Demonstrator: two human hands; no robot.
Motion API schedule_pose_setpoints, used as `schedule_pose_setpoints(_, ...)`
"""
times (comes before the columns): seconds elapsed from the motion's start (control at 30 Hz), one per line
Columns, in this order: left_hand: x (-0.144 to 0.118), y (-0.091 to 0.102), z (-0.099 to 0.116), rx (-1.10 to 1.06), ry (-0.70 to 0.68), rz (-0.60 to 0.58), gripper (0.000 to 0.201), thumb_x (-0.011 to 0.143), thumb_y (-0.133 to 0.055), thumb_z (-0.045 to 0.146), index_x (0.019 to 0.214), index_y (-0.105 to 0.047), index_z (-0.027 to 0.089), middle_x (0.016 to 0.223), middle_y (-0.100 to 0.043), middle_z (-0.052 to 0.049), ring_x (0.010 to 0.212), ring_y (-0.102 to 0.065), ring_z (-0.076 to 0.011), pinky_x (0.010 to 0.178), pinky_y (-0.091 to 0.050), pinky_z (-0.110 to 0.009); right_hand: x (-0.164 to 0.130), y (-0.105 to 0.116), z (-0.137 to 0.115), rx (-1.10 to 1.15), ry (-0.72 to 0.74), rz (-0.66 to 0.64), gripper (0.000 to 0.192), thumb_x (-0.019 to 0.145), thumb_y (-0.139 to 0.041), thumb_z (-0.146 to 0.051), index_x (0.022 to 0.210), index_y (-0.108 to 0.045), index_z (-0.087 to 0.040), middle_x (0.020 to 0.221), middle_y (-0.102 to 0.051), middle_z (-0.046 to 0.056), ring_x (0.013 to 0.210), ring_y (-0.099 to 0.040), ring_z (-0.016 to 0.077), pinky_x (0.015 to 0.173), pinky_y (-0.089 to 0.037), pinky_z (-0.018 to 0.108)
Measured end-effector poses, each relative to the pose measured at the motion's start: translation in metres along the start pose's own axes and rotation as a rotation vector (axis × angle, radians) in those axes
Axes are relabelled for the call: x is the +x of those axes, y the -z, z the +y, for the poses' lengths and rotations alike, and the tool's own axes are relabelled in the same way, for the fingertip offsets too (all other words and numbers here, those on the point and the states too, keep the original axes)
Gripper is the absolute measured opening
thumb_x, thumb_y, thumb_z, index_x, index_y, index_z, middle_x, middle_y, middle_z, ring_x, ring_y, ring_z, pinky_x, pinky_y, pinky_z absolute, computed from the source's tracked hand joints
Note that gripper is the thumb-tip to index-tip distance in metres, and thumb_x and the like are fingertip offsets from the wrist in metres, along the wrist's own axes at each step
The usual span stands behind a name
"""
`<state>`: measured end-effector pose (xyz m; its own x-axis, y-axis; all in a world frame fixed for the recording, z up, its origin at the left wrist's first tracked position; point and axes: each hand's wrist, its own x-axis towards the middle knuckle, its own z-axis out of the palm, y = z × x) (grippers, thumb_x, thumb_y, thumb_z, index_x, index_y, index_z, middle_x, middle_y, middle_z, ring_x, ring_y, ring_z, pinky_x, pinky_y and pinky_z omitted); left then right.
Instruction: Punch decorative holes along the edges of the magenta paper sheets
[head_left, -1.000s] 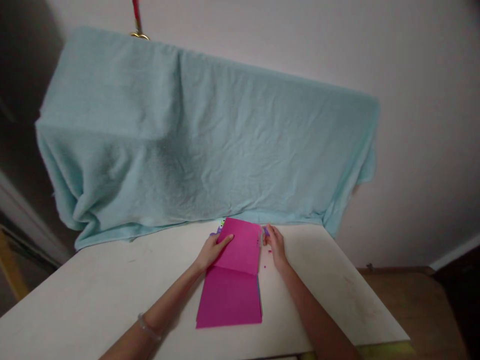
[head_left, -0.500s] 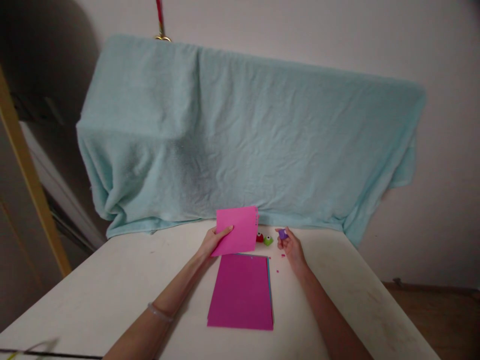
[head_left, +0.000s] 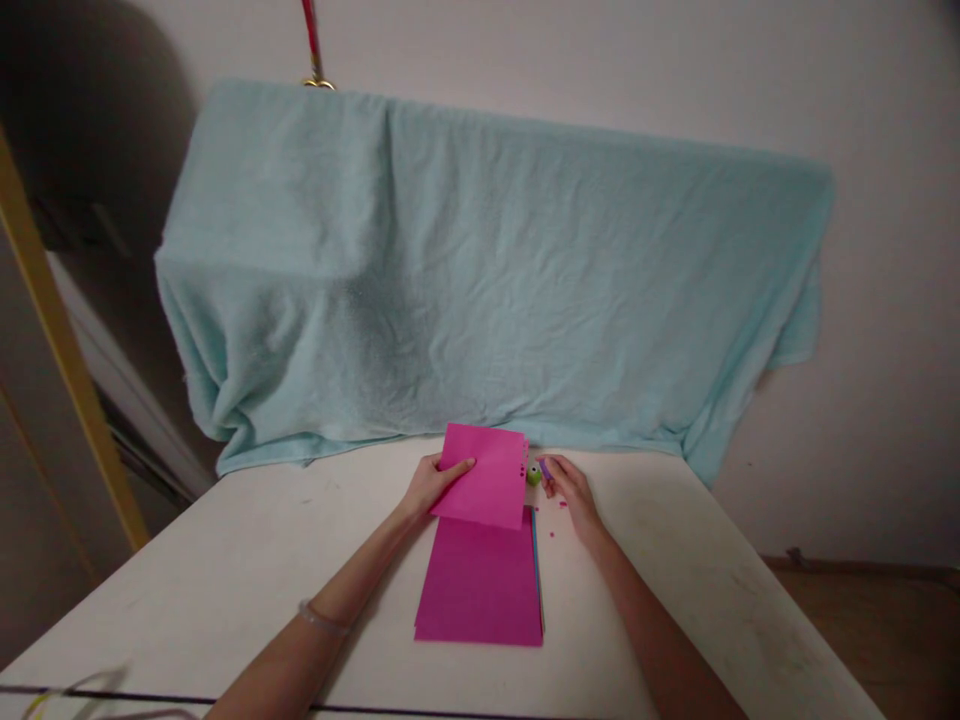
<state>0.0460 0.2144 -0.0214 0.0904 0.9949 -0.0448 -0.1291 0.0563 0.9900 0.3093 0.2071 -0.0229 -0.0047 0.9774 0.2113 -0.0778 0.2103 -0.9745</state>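
Note:
My left hand (head_left: 429, 487) pinches a pink sheet of paper (head_left: 491, 478), thumb on top. Small punched holes run along the sheet's right edge. In my right hand (head_left: 573, 492) is a small purple craft punch (head_left: 545, 469), close to that edge; whether it touches the paper I cannot tell. Between punch and sheet sits a small green punch (head_left: 533, 475) with an eye-like spot. Below the held sheet lies a stack of magenta paper (head_left: 480, 590), with a blue edge showing at its right. Tiny pink scraps (head_left: 552, 534) are scattered on the table.
The white table (head_left: 300, 560) reaches to a light blue towel (head_left: 525, 280) draped at the back. A dark line and looped cords (head_left: 112, 690) lie along the near left edge. A yellow post (head_left: 71, 380) stands at far left.
The pink sheet has moved slightly right and down, now hiding the red punch beside the green one. My right hand has brought the purple punch left, towards the sheet's edge.

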Motion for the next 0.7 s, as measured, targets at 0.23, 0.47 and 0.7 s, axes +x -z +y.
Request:
schedule_pose_setpoints(0.23,-0.0025,-0.0028,-0.0007,0.039,0.005,-0.024,0.042,0.065,-0.075,0.05,0.083,-0.069,0.012,0.073,-0.07,-0.008,0.055,-0.063,-0.0167,0.05,-0.045,-0.023,0.0001,-0.0012,-0.0015,-0.014,0.007,-0.035,0.033,0.081,-0.061,-0.053,0.087,-0.068,-0.021,0.062,-0.056,-0.001,0.052,-0.047,0.0129,0.049,-0.036,0.024)
schedule_pose_setpoints(0.47,-0.0024,-0.005,0.0005,0.045,0.017,-0.017,0.043,0.062,-0.076,0.051,0.079,-0.069,0.012,0.068,-0.069,-0.006,0.052,-0.06,-0.0159,0.048,-0.043,-0.023,0.0026,-0.002,0.0009,-0.039,-0.006,-0.049,0.036,0.081,-0.06,-0.056,0.084,-0.065,-0.021,0.061,-0.057,-0.001,0.05,-0.047,0.0129,0.049,-0.034,0.024)
schedule_pose_setpoints(0.7,-0.0064,-0.0094,0.0022,0.036,0.022,-0.032,0.049,0.06,-0.077,0.053,0.083,-0.069,0.01,0.071,-0.07,-0.008,0.055,-0.061,-0.0166,0.05,-0.043,-0.024,0.0047,0.0008,0.0058,-0.086,-0.014,-0.093,0.039,0.082,-0.058,-0.059,0.081,-0.062,-0.02,0.066,-0.06,0.0,0.054,-0.051,0.0138,0.05,-0.037,0.025)
